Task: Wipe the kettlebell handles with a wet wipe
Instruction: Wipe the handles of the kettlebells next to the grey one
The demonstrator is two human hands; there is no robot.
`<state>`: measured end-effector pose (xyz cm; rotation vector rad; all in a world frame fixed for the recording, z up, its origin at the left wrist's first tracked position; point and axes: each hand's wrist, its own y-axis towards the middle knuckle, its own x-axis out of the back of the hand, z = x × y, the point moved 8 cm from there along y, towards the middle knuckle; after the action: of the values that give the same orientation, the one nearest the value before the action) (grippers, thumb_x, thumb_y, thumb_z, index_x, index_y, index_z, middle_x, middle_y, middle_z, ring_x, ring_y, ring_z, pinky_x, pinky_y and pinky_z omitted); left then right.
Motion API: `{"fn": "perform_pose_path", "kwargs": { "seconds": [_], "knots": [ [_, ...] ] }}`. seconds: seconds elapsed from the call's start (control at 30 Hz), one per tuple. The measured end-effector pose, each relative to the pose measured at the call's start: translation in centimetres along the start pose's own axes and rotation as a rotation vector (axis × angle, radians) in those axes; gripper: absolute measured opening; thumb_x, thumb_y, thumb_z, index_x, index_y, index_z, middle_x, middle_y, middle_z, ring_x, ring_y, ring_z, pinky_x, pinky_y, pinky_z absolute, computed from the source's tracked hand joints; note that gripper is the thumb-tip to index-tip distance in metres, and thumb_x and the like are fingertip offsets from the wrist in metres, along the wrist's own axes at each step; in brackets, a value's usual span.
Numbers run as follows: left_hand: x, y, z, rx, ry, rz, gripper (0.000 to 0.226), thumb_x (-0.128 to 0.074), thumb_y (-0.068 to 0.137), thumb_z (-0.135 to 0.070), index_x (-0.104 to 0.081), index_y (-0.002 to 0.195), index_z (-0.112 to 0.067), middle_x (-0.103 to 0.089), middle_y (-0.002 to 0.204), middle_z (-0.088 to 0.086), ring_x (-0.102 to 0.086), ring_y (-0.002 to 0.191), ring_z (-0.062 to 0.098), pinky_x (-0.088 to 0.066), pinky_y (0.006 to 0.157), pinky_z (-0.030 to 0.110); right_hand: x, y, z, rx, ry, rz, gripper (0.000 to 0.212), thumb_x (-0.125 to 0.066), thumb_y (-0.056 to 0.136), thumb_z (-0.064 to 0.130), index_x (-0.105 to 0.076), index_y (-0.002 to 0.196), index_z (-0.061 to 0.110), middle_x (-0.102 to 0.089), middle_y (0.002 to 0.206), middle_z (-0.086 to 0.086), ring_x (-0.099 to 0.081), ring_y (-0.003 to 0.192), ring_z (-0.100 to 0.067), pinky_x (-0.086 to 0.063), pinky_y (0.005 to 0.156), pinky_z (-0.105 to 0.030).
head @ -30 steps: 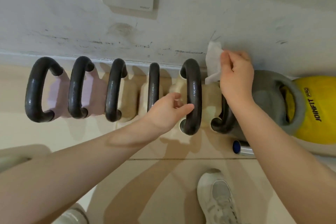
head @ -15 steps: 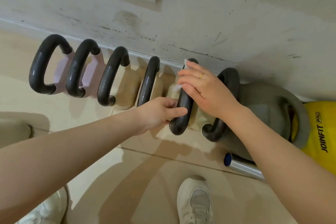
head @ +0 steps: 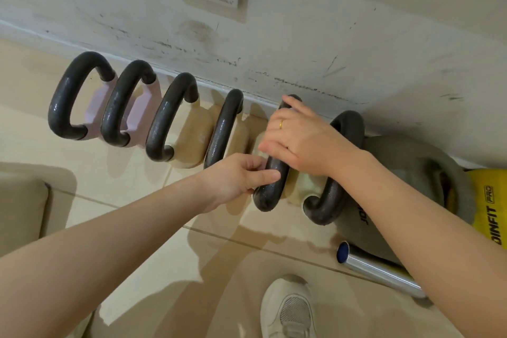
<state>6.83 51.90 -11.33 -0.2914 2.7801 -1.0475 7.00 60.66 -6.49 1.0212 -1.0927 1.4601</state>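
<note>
Along the foot of the scuffed wall (head: 301, 44), a row of kettlebells stands on the tiled floor (head: 115, 181), dark handles up. To the left of both hands come two pink kettlebells (head: 94, 112), then two beige ones, the first (head: 192, 140) clear of any fingers. The left hand (head: 236, 177) reaches in next, its fingers (head: 267, 174) curled against the lower part of the fifth handle (head: 270, 189), thumb side up, gripping loosely; how fully they close round the bar cannot be told. Directly above those fingers on the same handle, the right hand (head: 299, 143) lies palm down over the bar, fingers wrapped across it, a gold ring (head: 281, 124) on one. The wet wipe is hidden under that hand, so it cannot be seen. Just right of the right hand's knuckles stands a sixth dark handle (head: 333, 195) on a grey kettlebell (head: 403, 162), and beyond it a yellow one (head: 487, 200) marked JOINFIT PRO. Below the right forearm lies a metal tube with a blue cap (head: 378, 269); nearer still, a white shoe (head: 290, 307).
</note>
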Motion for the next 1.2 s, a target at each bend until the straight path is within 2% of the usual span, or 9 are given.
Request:
{"fn": "perform_pose_path", "kwargs": {
  "seconds": [0.1, 0.2, 0.37, 0.5, 0.63, 0.73, 0.83, 1.1, 1.2],
  "knots": [
    [0.0, 0.1, -0.1, 0.002, 0.015, 0.015, 0.021, -0.056, 0.090, -0.022, -0.060, 0.086, -0.002, -0.057, 0.086, 0.009, -0.053, 0.082, 0.016, -0.046, 0.080, 0.024, 0.1, 1.3, -3.7, -0.182, 0.154, -0.094, 0.060, -0.016, 0.089, 0.049, -0.063, 0.076, 0.015, -0.055, 0.079, 0.008, -0.047, 0.093, -0.009, -0.019, 0.114, -0.037],
    [0.3, 0.2, 0.0, 0.005, 0.028, 0.023, 0.035, -0.057, 0.089, -0.025, -0.057, 0.097, 0.009, -0.059, 0.091, 0.012, -0.054, 0.088, 0.021, -0.044, 0.098, 0.043, -0.3, 2.0, -5.8, -0.390, 0.432, -0.128, 0.062, -0.021, 0.094, 0.050, -0.062, 0.071, 0.009, -0.060, 0.078, -0.004, -0.051, 0.087, -0.017, -0.037, 0.088, -0.035],
    [0.2, 0.2, 0.2, 0.008, 0.048, 0.038, 0.016, -0.056, 0.090, -0.025, -0.063, 0.084, -0.013, -0.065, 0.092, 0.008, -0.057, 0.090, 0.019, -0.043, 0.099, 0.042, -0.6, 2.6, -3.4, -0.196, 0.117, 0.100, 0.083, -0.008, 0.086, 0.063, -0.065, 0.065, 0.007, -0.064, 0.070, -0.010, -0.055, 0.082, -0.020, -0.028, 0.103, -0.032],
    [0.2, 0.2, 0.4, 0.005, -0.006, 0.034, 0.016, -0.058, 0.089, -0.024, -0.063, 0.074, -0.021, -0.063, 0.086, 0.006, -0.055, 0.085, 0.017, -0.045, 0.088, 0.033, -0.1, 1.7, -5.6, -0.545, 0.582, -0.168, 0.067, -0.018, 0.098, 0.046, -0.069, 0.070, 0.011, -0.067, 0.083, -0.002, -0.058, 0.088, -0.012, -0.036, 0.097, -0.032],
    [0.3, 0.2, 0.1, 0.020, -0.015, 0.047, 0.004, -0.059, 0.088, -0.022, -0.062, 0.085, -0.022, -0.057, 0.081, 0.001, -0.051, 0.078, 0.012, -0.043, 0.075, 0.021, -0.5, 0.8, -6.3, -0.814, 0.840, -0.359, 0.063, -0.013, 0.100, 0.042, -0.068, 0.101, 0.013, -0.065, 0.110, 0.001, -0.052, 0.097, -0.006, -0.032, 0.091, -0.024],
    [0.8, 0.5, -0.4, -0.004, -0.092, 0.010, 0.056, -0.064, 0.084, -0.012, -0.041, 0.134, -0.024, -0.057, 0.081, -0.002, -0.056, 0.081, 0.012, -0.047, 0.076, 0.021, -2.5, -0.4, -6.9, -1.106, 1.256, -0.459, 0.057, -0.018, 0.097, 0.050, -0.059, 0.120, 0.019, -0.055, 0.127, -0.002, -0.050, 0.111, -0.015, -0.036, 0.101, -0.032],
    [1.1, 0.5, -1.5, -0.098, -0.079, -0.006, 0.090, -0.068, 0.080, -0.006, -0.015, 0.145, -0.038, -0.060, 0.089, -0.005, -0.062, 0.088, 0.016, -0.048, 0.094, 0.031, -4.3, -1.6, -5.6, -1.280, 1.525, -0.448, 0.057, -0.029, 0.091, 0.059, -0.045, 0.133, 0.023, -0.052, 0.132, -0.006, -0.051, 0.117, -0.024, -0.039, 0.104, -0.044],
    [1.0, 0.7, -2.4, -0.118, 0.001, 0.032, 0.090, -0.068, 0.079, -0.005, -0.020, 0.141, -0.048, -0.060, 0.092, -0.004, -0.062, 0.089, 0.016, -0.046, 0.100, 0.039, -4.8, -3.4, -4.2, -1.306, 1.677, -0.527, 0.057, -0.033, 0.090, 0.059, -0.051, 0.125, 0.018, -0.063, 0.112, -0.007, -0.060, 0.103, -0.024, -0.044, 0.099, -0.044],
    [1.1, 0.6, -2.5, -0.118, 0.024, 0.020, 0.090, -0.067, 0.080, -0.005, -0.018, 0.143, -0.046, -0.060, 0.098, 0.002, -0.063, 0.090, 0.014, -0.048, 0.095, 0.032, -4.6, -3.3, -3.0, -1.308, 1.610, -0.503, 0.057, -0.031, 0.090, 0.061, -0.043, 0.133, 0.026, -0.057, 0.123, -0.004, -0.057, 0.108, -0.024, -0.045, 0.097, -0.045]
  ]
}}
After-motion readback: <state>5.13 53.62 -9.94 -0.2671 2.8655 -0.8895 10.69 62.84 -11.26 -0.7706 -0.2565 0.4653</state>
